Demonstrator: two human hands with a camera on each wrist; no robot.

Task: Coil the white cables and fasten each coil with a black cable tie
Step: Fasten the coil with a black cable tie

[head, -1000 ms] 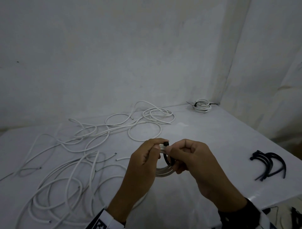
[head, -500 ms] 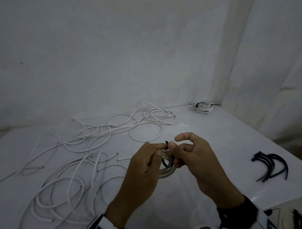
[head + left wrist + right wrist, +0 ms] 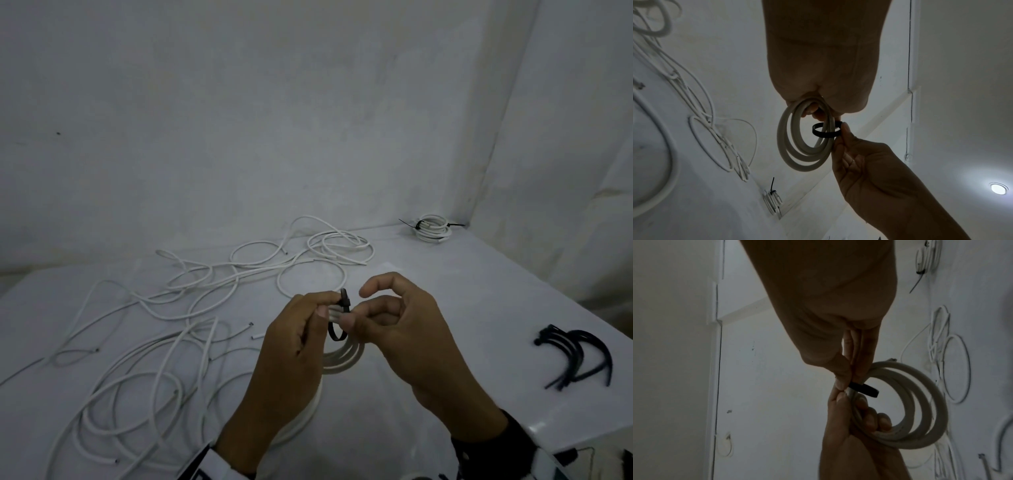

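Observation:
Above the table's middle, my left hand (image 3: 327,305) grips a small white cable coil (image 3: 344,359) at its top. A black cable tie (image 3: 343,303) loops loosely round the coil's strands, its end sticking up between my hands. My right hand (image 3: 356,317) pinches the tie with thumb and a bent finger, the index finger raised clear. In the left wrist view the tie loop (image 3: 826,131) hangs open round the coil (image 3: 797,155), with my right hand's fingertips (image 3: 844,129) on it. The right wrist view shows my right hand's fingertips (image 3: 842,382) on the tie (image 3: 864,389) beside the coil (image 3: 920,404).
Several loose white cables (image 3: 164,342) sprawl over the white table's (image 3: 428,291) left half and back. A tied coil (image 3: 432,229) lies in the far right corner by the wall. A heap of black cable ties (image 3: 579,356) sits near the right edge.
My right index finger has lifted off and now sticks up. The tie's end has come up between my hands, and both hands have risen slightly with the coil.

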